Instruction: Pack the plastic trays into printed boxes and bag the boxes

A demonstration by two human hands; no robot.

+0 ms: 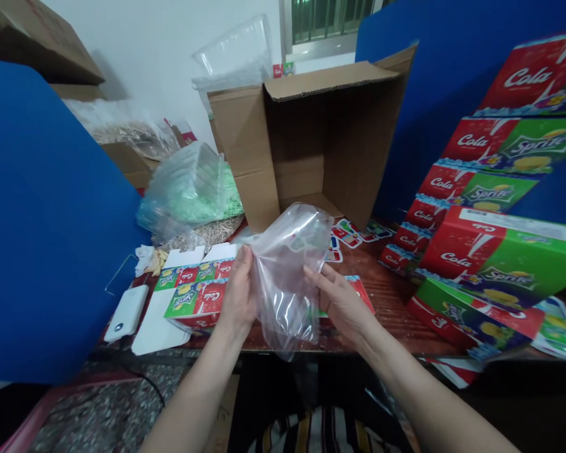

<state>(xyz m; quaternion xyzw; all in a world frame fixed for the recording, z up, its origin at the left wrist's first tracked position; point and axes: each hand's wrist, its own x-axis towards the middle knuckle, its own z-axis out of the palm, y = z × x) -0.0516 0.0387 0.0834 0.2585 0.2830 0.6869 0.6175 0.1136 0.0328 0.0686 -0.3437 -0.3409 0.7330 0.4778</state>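
A clear plastic bag (290, 264) is held up in front of me between both hands, above the table's front edge. My left hand (239, 286) grips its left side, thumb on top. On its right side, the fingers of my right hand (337, 292) pinch the film. Behind my left hand lies an unfolded Cola and Sprite printed carton (195, 299) with white flaps. Part of another red printed carton (361, 294) shows behind my right hand; the bag and hand hide the rest.
An open cardboard box (302, 151) stands on its side at the back. Stacked Cola and Sprite cartons (485, 182) rise on the right. Left are a white power bank (126, 313) and bags of shredded filler (193, 189). Blue partitions (42, 233) flank the dark red table (391, 314).
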